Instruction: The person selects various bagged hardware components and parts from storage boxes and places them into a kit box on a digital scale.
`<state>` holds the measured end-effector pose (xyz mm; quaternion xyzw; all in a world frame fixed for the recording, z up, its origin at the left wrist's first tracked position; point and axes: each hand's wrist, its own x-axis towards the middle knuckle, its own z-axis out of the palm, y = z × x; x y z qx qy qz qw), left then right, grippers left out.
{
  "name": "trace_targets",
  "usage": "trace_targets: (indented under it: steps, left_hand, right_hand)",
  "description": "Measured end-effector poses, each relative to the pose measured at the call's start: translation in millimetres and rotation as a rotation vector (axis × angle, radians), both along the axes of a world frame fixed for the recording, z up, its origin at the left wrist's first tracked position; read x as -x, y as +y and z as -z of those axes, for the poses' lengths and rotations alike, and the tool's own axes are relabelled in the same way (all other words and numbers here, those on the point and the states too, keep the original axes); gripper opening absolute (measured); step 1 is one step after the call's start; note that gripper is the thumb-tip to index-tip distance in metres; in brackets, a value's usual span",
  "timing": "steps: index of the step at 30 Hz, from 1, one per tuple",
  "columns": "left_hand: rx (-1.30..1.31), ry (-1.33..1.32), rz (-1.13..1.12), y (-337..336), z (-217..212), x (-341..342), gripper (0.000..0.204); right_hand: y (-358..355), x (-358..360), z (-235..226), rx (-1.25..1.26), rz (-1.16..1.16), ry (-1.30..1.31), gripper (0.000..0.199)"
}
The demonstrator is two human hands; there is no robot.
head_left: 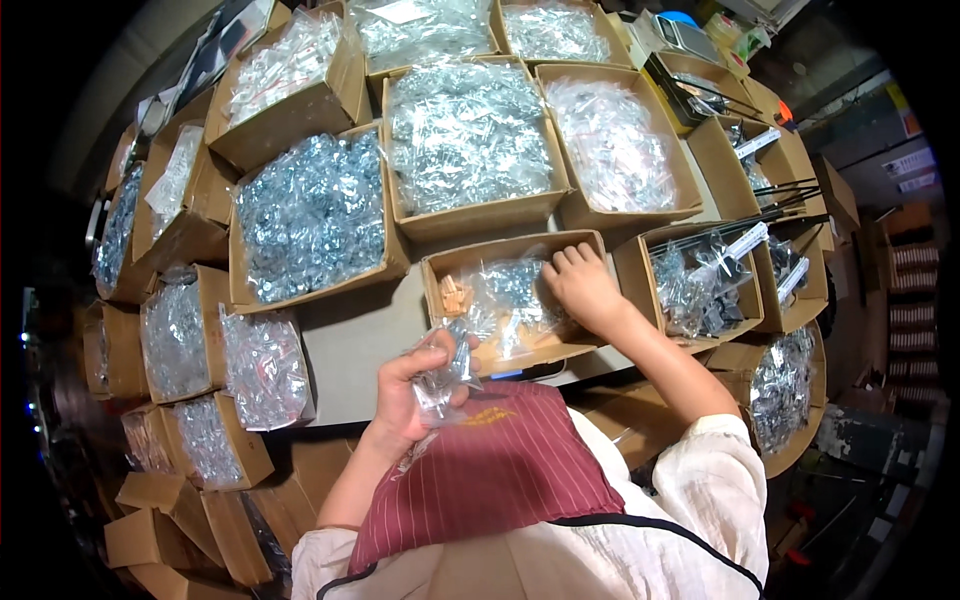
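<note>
My left hand [398,385] is closed around clear plastic bags [436,390] of small metal hardware, held in front of my apron. Just beyond it stands a small open cardboard box [548,355] with bagged metal parts [510,283] inside. A bundle of light wooden dowels [455,296] lies at this box's left end. My right hand [582,287] reaches over the right end of the same box. Its fingers curl down onto the bagged parts, and the fingertips are partly hidden, so what they pinch cannot be made out.
Larger cardboard boxes of bagged hardware surround the small box: bluish metal pieces [312,215], silver bags [470,135] and whitish bags [610,145]. At right, a box [705,285] holds mixed bags near thin black rods [795,195]. A scale [685,38] sits far right.
</note>
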<state>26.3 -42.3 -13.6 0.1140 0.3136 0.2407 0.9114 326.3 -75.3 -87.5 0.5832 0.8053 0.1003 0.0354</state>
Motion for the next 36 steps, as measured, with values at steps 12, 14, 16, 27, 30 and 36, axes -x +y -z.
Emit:
trace_targets:
  steps: [12,14,16,27,30,36]
  left_hand:
    - [-0.239,0.219,0.148,-6,-21,-13,0.038]
    - [-0.256,0.226,0.142,-8,-9,-16,0.038]
    - [-0.213,0.197,0.141,-5,-7,-10,0.037]
    - [0.018,0.022,-0.010,0,-4,-1,0.021]
    - [0.003,0.016,0.001,0,-13,-2,0.019]
    - [-0.001,-0.005,-0.012,-2,-13,-5,0.011]
  right_hand:
    - [-17,54,-104,0.391,0.244,1.316,0.024]
    - [-23,69,-108,0.455,0.091,1.311,0.022]
    - [-22,68,-110,0.508,0.069,1.310,0.022]
    - [19,25,-10,0.042,0.371,0.657,0.028]
    - [17,22,-14,0.038,0.389,0.670,0.027]
    - [1,26,-85,0.292,0.449,1.508,0.027]
